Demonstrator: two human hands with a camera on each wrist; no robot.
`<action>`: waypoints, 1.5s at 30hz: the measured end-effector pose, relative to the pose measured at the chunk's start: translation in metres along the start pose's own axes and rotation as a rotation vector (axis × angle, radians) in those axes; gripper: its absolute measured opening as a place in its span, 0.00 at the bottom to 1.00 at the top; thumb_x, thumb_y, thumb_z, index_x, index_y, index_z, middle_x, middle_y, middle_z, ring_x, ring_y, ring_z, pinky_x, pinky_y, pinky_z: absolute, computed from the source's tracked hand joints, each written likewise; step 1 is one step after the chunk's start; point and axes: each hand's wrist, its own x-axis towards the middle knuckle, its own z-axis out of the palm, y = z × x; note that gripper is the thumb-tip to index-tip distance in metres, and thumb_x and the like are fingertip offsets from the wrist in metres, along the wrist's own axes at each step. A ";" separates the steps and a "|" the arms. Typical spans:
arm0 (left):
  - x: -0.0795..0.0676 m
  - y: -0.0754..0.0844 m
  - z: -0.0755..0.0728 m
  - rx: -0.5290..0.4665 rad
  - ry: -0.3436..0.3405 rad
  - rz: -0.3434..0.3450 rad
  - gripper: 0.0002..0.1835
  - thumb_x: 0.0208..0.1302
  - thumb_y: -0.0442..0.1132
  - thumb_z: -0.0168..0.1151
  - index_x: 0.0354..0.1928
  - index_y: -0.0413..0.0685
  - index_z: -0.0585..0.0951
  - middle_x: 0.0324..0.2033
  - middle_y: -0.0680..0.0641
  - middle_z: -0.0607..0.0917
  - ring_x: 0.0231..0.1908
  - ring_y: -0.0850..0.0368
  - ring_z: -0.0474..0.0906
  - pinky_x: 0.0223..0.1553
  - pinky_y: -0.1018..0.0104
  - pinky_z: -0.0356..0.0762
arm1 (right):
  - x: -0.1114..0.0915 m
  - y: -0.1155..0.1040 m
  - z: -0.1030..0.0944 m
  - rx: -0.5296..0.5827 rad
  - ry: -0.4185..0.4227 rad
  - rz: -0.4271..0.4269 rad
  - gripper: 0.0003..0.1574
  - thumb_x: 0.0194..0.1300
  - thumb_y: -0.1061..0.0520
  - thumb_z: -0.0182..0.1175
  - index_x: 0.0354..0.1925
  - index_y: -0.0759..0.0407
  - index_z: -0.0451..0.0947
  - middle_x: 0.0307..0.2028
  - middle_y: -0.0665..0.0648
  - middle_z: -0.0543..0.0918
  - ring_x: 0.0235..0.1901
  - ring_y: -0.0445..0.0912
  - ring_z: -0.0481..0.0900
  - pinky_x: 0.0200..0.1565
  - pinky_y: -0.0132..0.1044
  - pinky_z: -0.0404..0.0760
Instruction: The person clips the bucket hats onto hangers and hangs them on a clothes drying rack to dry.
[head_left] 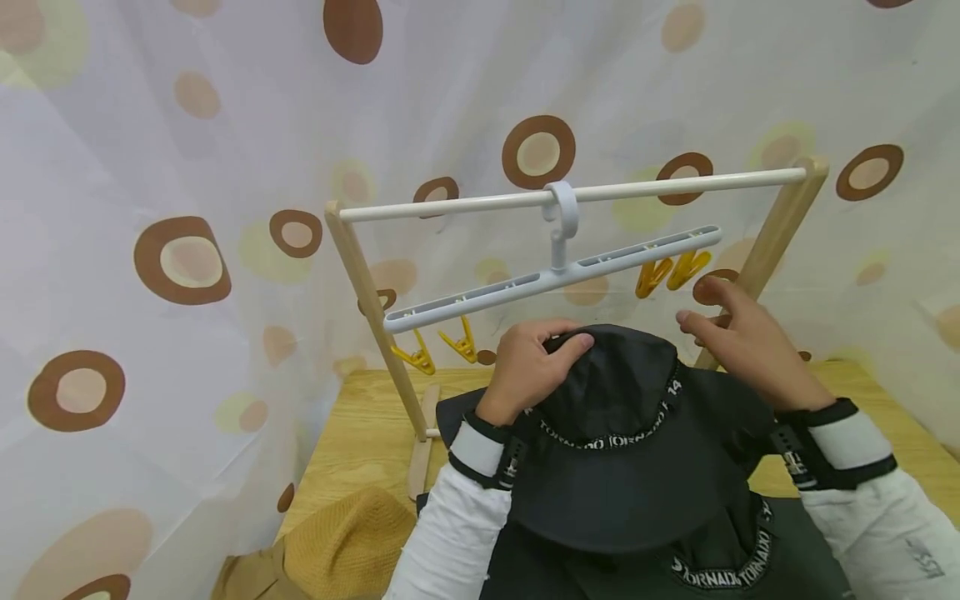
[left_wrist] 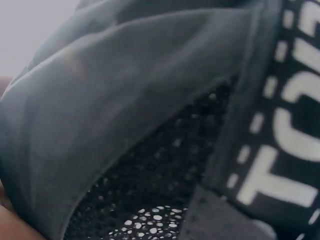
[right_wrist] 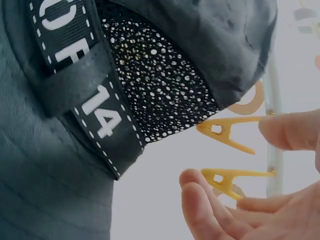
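Observation:
My left hand (head_left: 534,367) pinches the crown of a black wide-brimmed hat (head_left: 622,492) between thumb and fingers, just below a pale hanger bar (head_left: 487,292). White lettering runs round the hat's band, and a mesh panel (right_wrist: 155,80) shows in the right wrist view. My right hand (head_left: 750,333) is raised at the bar's right end, thumb and fingers apart, holding nothing. Close to it hang two yellow clips (head_left: 671,271); in the right wrist view one clip (right_wrist: 227,131) overlaps the crown's edge. Two more yellow clips (head_left: 431,346) hang at the left end.
The hanger hooks over the white rod (head_left: 450,205) of a wooden-legged stand (head_left: 375,308) on a wooden table (head_left: 337,442). Another black hat (head_left: 720,558) with lettering lies under the held one. A mustard knitted item (head_left: 352,533) lies at the front left. A dotted curtain (head_left: 225,125) hangs behind.

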 end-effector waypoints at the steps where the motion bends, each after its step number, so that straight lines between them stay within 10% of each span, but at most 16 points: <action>1: 0.000 -0.001 -0.001 -0.001 0.012 0.002 0.11 0.68 0.42 0.63 0.46 0.46 0.88 0.41 0.45 0.90 0.39 0.53 0.86 0.39 0.75 0.77 | 0.005 -0.002 0.001 0.020 0.021 0.006 0.44 0.76 0.44 0.48 0.75 0.69 0.47 0.70 0.78 0.59 0.55 0.71 0.76 0.51 0.53 0.83; 6: 0.005 -0.003 0.000 0.015 0.066 0.008 0.11 0.68 0.42 0.62 0.45 0.47 0.88 0.39 0.45 0.90 0.36 0.52 0.85 0.38 0.74 0.77 | 0.022 -0.004 0.003 0.137 0.123 0.055 0.46 0.76 0.45 0.47 0.77 0.67 0.42 0.70 0.77 0.62 0.56 0.68 0.76 0.35 0.17 0.72; 17: 0.026 -0.015 0.011 0.164 0.232 -0.007 0.11 0.68 0.45 0.63 0.44 0.48 0.89 0.40 0.47 0.90 0.37 0.50 0.85 0.41 0.62 0.80 | 0.033 -0.010 0.013 0.241 0.345 0.179 0.45 0.73 0.41 0.52 0.75 0.65 0.53 0.61 0.68 0.73 0.39 0.37 0.76 0.36 0.15 0.73; 21: 0.039 -0.025 0.012 0.165 0.327 -0.028 0.13 0.68 0.45 0.62 0.32 0.44 0.86 0.25 0.45 0.84 0.30 0.50 0.80 0.31 0.67 0.71 | 0.035 -0.013 0.019 0.265 0.437 0.204 0.41 0.72 0.43 0.56 0.73 0.62 0.59 0.50 0.58 0.76 0.30 0.30 0.73 0.33 0.18 0.74; 26: 0.046 -0.036 0.006 0.102 0.409 -0.065 0.17 0.70 0.43 0.60 0.24 0.40 0.78 0.16 0.46 0.70 0.22 0.51 0.70 0.27 0.68 0.59 | 0.032 -0.016 0.025 0.248 0.465 0.236 0.40 0.71 0.42 0.56 0.72 0.61 0.62 0.54 0.62 0.79 0.28 0.29 0.72 0.32 0.19 0.73; 36: 0.051 -0.051 -0.004 0.228 0.550 -0.145 0.12 0.70 0.42 0.59 0.43 0.44 0.88 0.38 0.43 0.90 0.41 0.48 0.84 0.44 0.54 0.81 | 0.031 -0.022 0.025 0.325 0.501 0.264 0.40 0.69 0.42 0.59 0.70 0.61 0.64 0.59 0.64 0.78 0.36 0.31 0.75 0.40 0.23 0.76; 45: 0.061 -0.068 -0.016 0.371 0.759 0.039 0.13 0.72 0.41 0.56 0.41 0.43 0.87 0.37 0.44 0.90 0.37 0.47 0.80 0.43 0.56 0.72 | 0.027 -0.029 0.029 0.310 0.474 0.272 0.41 0.68 0.39 0.60 0.70 0.61 0.66 0.60 0.63 0.79 0.48 0.44 0.78 0.39 0.22 0.74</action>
